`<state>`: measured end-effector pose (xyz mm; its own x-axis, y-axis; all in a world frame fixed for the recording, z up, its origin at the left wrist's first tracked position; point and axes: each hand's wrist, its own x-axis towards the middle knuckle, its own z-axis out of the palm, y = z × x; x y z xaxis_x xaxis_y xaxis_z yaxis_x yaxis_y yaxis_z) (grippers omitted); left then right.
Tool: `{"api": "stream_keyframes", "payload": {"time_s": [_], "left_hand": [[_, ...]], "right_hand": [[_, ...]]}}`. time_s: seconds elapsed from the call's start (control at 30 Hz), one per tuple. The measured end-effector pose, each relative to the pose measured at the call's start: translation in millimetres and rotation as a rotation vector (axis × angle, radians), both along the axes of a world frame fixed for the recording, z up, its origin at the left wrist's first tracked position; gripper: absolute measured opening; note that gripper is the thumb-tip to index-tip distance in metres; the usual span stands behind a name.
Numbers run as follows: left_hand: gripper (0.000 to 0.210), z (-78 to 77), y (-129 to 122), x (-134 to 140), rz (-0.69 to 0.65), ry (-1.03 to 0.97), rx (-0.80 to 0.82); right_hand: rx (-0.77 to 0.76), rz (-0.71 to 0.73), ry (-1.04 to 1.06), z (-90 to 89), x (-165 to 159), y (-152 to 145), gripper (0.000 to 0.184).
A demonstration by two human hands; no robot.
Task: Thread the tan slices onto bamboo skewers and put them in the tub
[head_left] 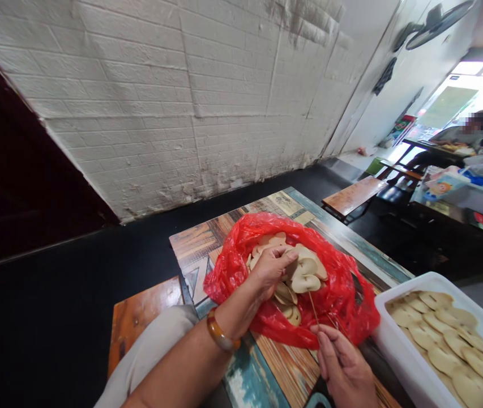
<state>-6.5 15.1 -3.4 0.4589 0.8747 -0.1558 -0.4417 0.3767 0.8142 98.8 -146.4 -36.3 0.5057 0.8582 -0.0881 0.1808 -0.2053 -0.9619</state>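
My right hand (343, 365) pinches the lower end of a thin wooden skewer (313, 309). Pale beige, thin round slices (306, 282) are threaded on its upper part, curled and bunched together. At the top of that bunch, my left hand (270, 267) grips a slice between thumb and fingers. Both hands are over an open red plastic bag (233, 263), whose crumpled sides surround more loose slices (284, 294). To the right, a white plastic tub (383, 326) holds overlapping rows of similar slices (445, 343).
The bag rests on a patchwork-patterned wooden table (194, 238). A wooden stool (139, 306) is at the left, and a bench (354, 195) lies beyond the table. Farther right, a person (464, 136) sits at another table near containers (474, 192). A white brick-patterned wall (160, 96) runs behind.
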Motion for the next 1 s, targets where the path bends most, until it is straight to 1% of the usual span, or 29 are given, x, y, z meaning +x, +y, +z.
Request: {"api": "stream_keyframes", "payload": {"time_s": [0.23, 0.47, 0.6, 0.73, 0.87, 1.0], "left_hand": [[0.035, -3.9, 1.2, 1.1, -0.028, -0.007, -0.017], [0.033, -8.3, 1.6, 2.2, -0.017, 0.067, 0.075], [0.031, -5.7, -0.1, 1.9, -0.013, 0.059, 0.104], [0.033, -0.2, -1.6, 1.6, -0.012, 0.062, 0.077], [0.034, 4.5, -2.3, 1.2, 0.035, 0.102, 0.082], [0.032, 4.8, -2.2, 1.2, 0.077, 0.140, 0.137]], "right_hand": [[0.006, 0.014, -0.038, -5.7, 4.2, -1.0, 0.037], [0.017, 0.000, -0.062, -3.9, 3.0, -0.5, 0.036], [0.007, -0.005, -0.101, -6.0, 3.1, -0.7, 0.038], [0.004, -0.011, -0.122, -6.3, 3.1, -0.6, 0.043], [-0.020, 0.010, -0.104, -2.8, 2.5, -0.1, 0.040], [-0.012, 0.023, -0.081, -4.7, 4.0, 0.0, 0.039]]}}
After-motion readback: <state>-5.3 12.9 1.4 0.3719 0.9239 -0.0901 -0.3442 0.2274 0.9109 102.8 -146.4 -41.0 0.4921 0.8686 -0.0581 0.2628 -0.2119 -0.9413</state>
